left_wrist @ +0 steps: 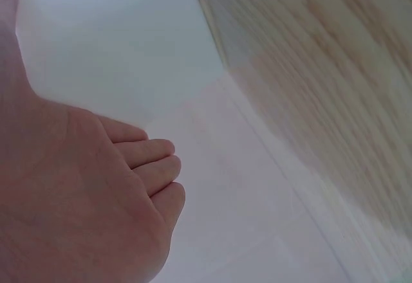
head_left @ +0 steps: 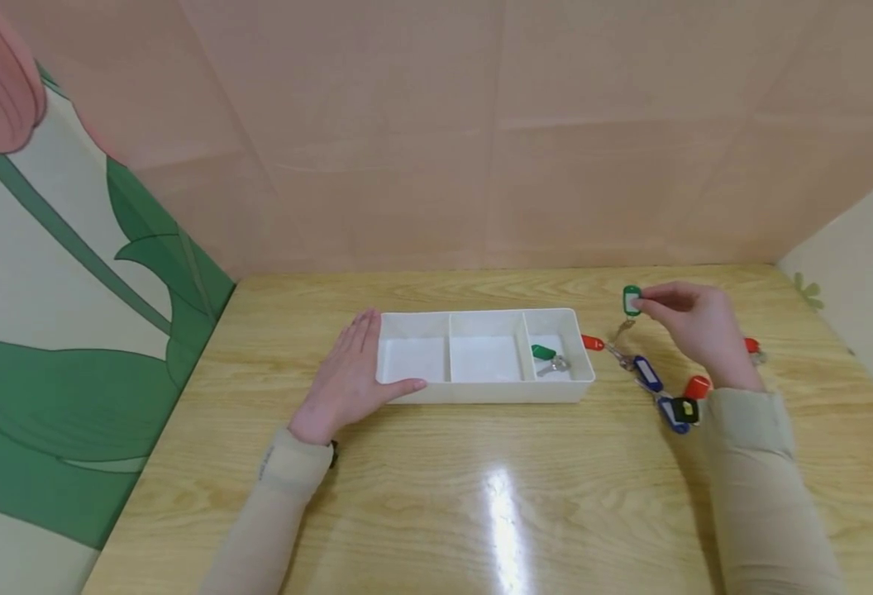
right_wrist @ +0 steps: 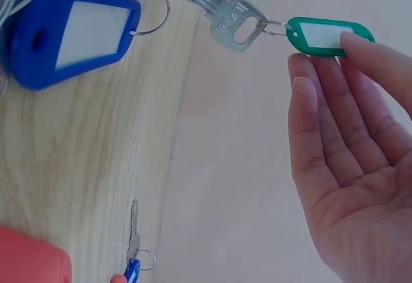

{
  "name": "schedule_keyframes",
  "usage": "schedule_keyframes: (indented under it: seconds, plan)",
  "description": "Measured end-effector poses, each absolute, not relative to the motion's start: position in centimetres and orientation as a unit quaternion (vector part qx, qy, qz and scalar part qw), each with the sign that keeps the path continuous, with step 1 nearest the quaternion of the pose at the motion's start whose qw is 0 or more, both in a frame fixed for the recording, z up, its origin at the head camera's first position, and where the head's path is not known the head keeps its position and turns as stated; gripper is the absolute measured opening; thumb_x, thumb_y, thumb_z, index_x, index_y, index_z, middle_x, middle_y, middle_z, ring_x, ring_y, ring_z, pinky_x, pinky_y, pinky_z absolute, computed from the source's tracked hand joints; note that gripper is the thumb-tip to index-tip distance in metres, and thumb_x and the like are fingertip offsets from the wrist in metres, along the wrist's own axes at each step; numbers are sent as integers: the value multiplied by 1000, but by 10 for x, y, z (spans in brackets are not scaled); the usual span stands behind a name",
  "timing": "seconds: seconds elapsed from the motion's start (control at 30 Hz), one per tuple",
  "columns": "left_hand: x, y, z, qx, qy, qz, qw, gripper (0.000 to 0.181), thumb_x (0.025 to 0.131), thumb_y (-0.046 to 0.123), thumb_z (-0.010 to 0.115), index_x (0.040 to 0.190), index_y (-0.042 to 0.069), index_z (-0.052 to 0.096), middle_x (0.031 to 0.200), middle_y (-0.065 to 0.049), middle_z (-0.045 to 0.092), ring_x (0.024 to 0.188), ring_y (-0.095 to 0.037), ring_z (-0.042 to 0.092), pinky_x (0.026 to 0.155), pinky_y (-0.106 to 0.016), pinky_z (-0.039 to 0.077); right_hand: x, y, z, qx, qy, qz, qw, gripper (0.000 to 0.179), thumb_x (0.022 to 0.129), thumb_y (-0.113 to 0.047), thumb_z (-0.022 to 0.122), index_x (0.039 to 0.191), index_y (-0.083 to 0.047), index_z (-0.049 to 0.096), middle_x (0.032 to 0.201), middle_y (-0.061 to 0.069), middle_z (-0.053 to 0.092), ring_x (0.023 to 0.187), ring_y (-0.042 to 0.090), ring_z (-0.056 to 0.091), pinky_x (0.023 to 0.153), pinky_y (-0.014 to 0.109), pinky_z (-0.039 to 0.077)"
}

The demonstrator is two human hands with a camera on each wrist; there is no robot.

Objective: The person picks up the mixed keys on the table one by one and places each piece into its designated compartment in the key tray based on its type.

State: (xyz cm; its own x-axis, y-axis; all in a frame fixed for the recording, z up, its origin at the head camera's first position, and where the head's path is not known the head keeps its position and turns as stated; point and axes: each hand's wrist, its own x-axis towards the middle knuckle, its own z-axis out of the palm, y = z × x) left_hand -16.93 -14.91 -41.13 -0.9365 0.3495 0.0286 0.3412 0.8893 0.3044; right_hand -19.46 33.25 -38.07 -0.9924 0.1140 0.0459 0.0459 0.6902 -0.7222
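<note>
Fingers (head_left: 670, 290) of right hand (head_left: 704, 326) pinch green tag (head_left: 632, 301), key (right_wrist: 225, 26) dangling beneath them. Left hand (head_left: 347, 372): fingers together, against white tray (head_left: 484, 393).

Glossy light wood-grain table (head_left: 407, 496). On it: white three-compartment tray (head_left: 488, 393); off tray's right end, red, blue, black key tags (head_left: 648, 373), some overlapping.

No text legible: raised marks on key (right_wrist: 226, 20) and small print on left sleeve (head_left: 261, 516) too unclear to read.
</note>
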Motion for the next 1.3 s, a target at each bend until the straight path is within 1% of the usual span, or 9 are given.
schedule_keyframes:
  seconds: [0.17,0.37,0.43,0.6,0.77,0.9,1.1,1.3]
  plan:
    - [-169,-151,-413,177,973,148,12,129,80,93,39,161,-1,3,169,-15,2,154,-24,-1,124,-38,2,-192,331,-378,-55,-919,387,51,63,95,-62,60,129,-9,67,126,15,65,109,28,58,85,40,49]
    - [-170,-150,-413,178,973,147,2,130,79,94,38,161,-1,3,169,-17,3,154,-24,-2,124,-37,1,-188,333,-374,-52,-921,373,97,55,94,-56,65,123,-10,72,118,10,70,96,10,59,72,21,48]
    - [-170,-149,-414,179,973,145,1,130,79,94,38,161,-1,3,169,-17,2,154,-24,-2,124,-37,1,-187,334,-372,-52,-919,376,102,53,94,-55,66,123,-11,72,116,7,70,93,6,59,70,17,47]
    - [-169,-150,-414,177,975,136,3,130,79,95,36,161,-1,2,169,-16,-1,154,-24,-3,123,-37,0,-186,336,-370,-56,-912,393,102,52,95,-54,66,124,-11,71,111,-5,70,94,6,58,69,15,47]
    - [-169,-150,-413,175,975,134,0,130,79,94,36,161,-1,3,169,-15,-1,154,-24,-3,123,-37,-1,-182,338,-367,-52,-907,399,125,48,95,-48,68,123,-9,72,99,-20,68,90,4,59,66,15,47]
    - [-169,-149,-413,176,975,134,0,130,79,94,36,161,-1,3,169,-16,0,154,-24,-3,123,-37,0,-179,338,-364,-56,-903,402,139,48,95,-47,70,121,-8,72,95,-26,66,87,3,59,63,15,46]
    - [-168,-148,-413,179,974,139,1,130,80,94,37,161,-1,3,168,-16,-1,154,-25,-2,123,-38,0,-176,337,-361,-51,-898,410,151,46,94,-45,72,118,-7,73,92,-27,67,84,4,61,60,16,47]
    - [-168,-149,-414,179,975,135,0,129,80,93,37,161,-2,3,168,-16,-1,154,-25,-2,124,-38,1,-175,336,-356,-55,-895,417,146,47,94,-46,72,120,-7,73,95,-22,69,85,6,61,60,16,47]
